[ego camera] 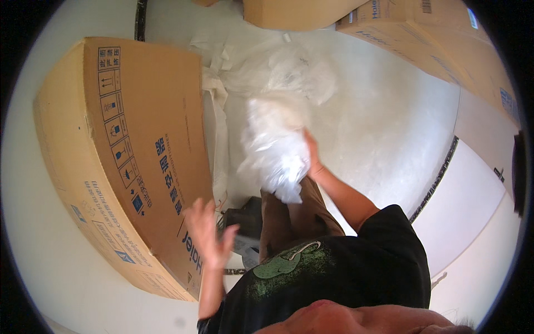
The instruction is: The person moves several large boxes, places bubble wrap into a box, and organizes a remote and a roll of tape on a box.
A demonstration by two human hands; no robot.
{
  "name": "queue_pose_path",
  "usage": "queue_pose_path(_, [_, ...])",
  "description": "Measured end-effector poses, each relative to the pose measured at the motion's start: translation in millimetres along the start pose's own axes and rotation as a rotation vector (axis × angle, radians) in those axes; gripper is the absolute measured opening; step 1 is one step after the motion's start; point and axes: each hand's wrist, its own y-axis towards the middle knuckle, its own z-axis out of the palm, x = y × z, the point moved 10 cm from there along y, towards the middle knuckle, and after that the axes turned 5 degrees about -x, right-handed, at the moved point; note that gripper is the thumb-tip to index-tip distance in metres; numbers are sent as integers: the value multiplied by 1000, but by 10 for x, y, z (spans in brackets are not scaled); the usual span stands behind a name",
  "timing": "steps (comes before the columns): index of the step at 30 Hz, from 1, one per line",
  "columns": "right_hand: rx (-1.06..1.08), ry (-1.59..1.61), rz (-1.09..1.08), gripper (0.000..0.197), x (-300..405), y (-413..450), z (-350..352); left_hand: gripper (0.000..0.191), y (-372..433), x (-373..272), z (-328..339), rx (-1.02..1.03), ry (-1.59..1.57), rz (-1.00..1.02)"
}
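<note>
In my right hand [312, 154] is a crumpled bundle of clear plastic film [277, 144], held out in front of my legs. The bundle hides some of the fingers, and its upper part is blurred. My left hand [208, 234] is raised with its fingers apart and holds nothing. It appears in front of the lower right end of a large Haier air conditioner carton [154, 137]; whether it touches the cardboard I cannot tell. More loose plastic film [300, 71] lies on the floor beyond the bundle.
A white strip of packing material [220, 137] lies along the carton's right side. Another Haier carton [417, 37] stands at the upper right, beside a brown cardboard piece [292, 12] at the top. A dark object [242, 217] sits by my legs. Pale floor [388, 125] shows on the right.
</note>
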Motion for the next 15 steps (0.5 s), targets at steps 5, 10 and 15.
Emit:
queue_pose_path(5, [662, -329, -333, 56, -203, -755, 1208, 49, -105, 855, 2608, 173, -881, -558])
queue_pose_path(10, [873, 163, 375, 62, -157, -260, 1586, 34, 178, 1243, 3086, -151, -1359, -968])
queue_pose_path(15, [743, -787, -413, 35, -213, 1237, 1414, 34, -31, 1847, 3808, -356, -1541, -1081])
